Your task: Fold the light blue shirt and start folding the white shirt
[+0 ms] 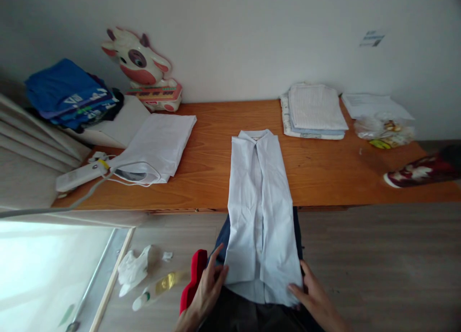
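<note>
White shirt (271, 212) extends from table (212, 154) to lap (224, 232), sides folded inward, length unfolded. Left hand (208, 283), fingers parted, meets one hem edge; right hand (314, 292) has its thumb on the opposite corner, grip indeterminable.

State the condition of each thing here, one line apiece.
White shirt: folded narrow, upper part on the table, lower part past its edge
Left hand: index finger extended, at the shirt's lower left edge
Right hand: thumb on the shirt's lower right corner
White cloth: folded
Cloth pile: folded, stacked
Blue clothes: piled on a white box
Cow toy: standing by the wall
Plastic bag: crumpled, on the floor
Red flask: upright or lying unclear
</note>
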`<state>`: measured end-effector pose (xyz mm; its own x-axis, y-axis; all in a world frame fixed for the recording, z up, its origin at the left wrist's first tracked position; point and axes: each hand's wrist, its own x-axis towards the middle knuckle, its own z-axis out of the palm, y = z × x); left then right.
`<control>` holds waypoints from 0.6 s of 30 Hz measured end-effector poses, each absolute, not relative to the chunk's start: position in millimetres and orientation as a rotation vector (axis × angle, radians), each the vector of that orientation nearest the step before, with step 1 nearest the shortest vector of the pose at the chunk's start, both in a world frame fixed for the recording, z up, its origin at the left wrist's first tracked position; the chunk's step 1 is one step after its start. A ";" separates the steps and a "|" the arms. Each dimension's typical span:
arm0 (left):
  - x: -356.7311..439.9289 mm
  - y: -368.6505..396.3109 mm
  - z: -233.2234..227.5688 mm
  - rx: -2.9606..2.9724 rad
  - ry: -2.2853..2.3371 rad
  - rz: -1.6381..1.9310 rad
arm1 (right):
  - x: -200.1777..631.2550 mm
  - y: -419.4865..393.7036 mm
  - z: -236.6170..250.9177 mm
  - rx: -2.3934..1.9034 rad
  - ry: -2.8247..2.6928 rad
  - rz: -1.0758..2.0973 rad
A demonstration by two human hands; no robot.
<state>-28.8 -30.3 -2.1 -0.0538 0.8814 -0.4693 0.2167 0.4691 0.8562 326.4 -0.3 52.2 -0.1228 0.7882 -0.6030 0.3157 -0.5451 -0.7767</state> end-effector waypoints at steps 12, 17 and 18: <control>-55.8 -12.7 -39.3 2.073 1.222 0.594 | 387.2 -46.1 -9.3 -1.464 -2.125 0.902; -47.6 3.4 -40.5 2.275 1.255 0.624 | 380.1 -22.0 -15.4 -1.258 -2.363 0.444; -46.9 8.0 -39.3 2.307 1.200 0.628 | 377.8 -16.6 -15.0 -1.240 -2.357 0.363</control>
